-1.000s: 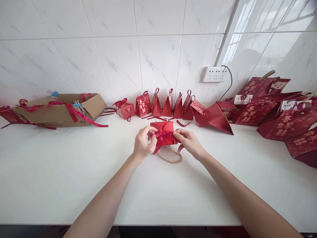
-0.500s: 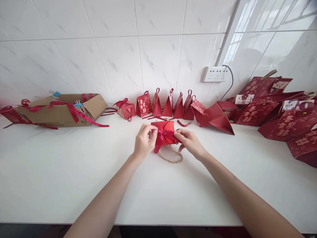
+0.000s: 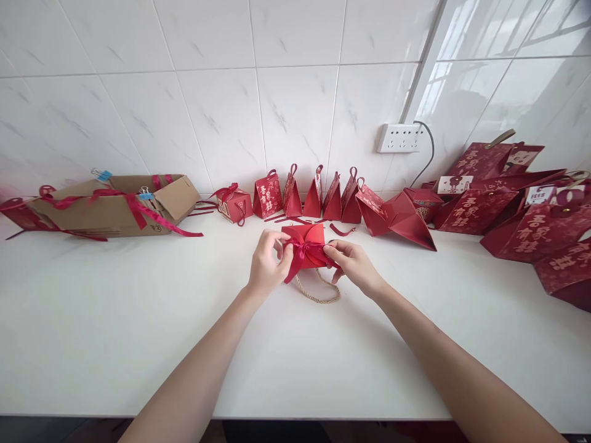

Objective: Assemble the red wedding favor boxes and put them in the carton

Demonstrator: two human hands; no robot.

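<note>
A small red gift box with overlapping petal flaps rests on the white table, between my two hands. Across its top runs a dark red ribbon, knotted at the middle. My left hand pinches the ribbon at the left of the knot, thumb and forefinger together. On the other side my right hand pinches the ribbon near the box's right edge; its lower fingers curl beneath. A twisted gold cord handle lies in a loop at the near side of the box.
Several red gift boxes stand along the tiled wall, with ribbon scraps before them. At left sits a cardboard box draped with ribbons and clips. Larger red boxes crowd the right. A power strip hangs on the wall.
The hanging ribbon tail by my left hand has shifted left and now slants toward my fingers. Both hands stay nearly in place, still pinching the ribbon.
</note>
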